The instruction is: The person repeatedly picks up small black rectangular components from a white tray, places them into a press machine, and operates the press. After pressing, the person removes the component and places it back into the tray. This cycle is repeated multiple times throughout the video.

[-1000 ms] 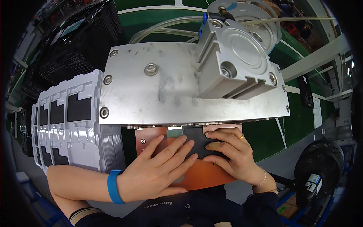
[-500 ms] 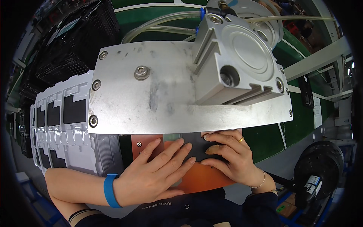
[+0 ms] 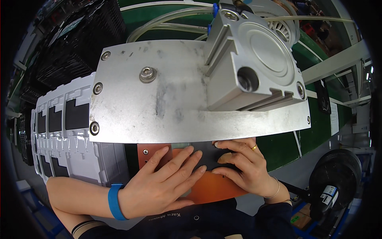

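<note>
Below the front edge of a metal plate, a thin dark grey sheet lies on an orange base plate. My left hand is open, its fingers stretched out, the tips touching the sheet's left side and the base. At the sheet's right side, my right hand has its fingers bent and closed on the sheet, the thumb nearest me. A tan cover sits on one of its fingertips. The far part of the sheet is hidden under the metal plate.
A silver metal plate carrying a block-shaped air cylinder overhangs my fingertips. White plastic trays holding dark pieces stand stacked at left, with black crates behind. Clear hoses run at the back; a black fan is at right.
The metal plate and cylinder appear very slightly shifted in the picture. Both hands and the dark grey sheet stay almost exactly where they were.
</note>
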`<state>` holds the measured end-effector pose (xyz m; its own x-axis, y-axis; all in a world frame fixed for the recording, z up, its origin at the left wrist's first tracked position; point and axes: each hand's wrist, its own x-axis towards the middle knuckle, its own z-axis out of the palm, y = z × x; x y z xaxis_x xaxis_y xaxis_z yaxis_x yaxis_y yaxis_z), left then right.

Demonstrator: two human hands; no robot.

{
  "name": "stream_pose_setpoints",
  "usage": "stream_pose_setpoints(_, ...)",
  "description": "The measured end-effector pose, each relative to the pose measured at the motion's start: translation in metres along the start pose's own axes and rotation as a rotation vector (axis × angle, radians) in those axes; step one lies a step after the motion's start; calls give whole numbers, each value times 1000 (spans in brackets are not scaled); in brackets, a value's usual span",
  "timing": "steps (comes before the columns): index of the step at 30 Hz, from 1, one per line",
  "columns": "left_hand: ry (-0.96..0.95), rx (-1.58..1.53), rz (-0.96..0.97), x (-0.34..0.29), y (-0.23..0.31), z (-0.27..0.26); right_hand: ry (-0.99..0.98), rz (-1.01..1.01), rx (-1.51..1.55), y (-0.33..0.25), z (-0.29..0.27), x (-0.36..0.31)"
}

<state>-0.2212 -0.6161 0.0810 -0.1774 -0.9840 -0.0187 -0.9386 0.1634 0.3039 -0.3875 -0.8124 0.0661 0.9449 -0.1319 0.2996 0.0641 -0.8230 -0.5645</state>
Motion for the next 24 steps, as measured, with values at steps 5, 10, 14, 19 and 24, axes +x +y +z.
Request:
stream_pose_setpoints(5,1,2,-2,0,1,0,10,-3,0,1,0,-1)
stream_pose_setpoints(10,10,10,-4,0,1,1,13,3,0,1,1,0)
stream_pose_setpoints(14,8,-6,-8,0,2,0,21,-5,0,1,2,-1)
stream_pose_setpoints(19,21,-24,4,1,0,0,26,-6,-3,2,4,-3)
stream_pose_setpoints(24,53,-21,22,2,-2,1,-10,1,17,1,1,0)
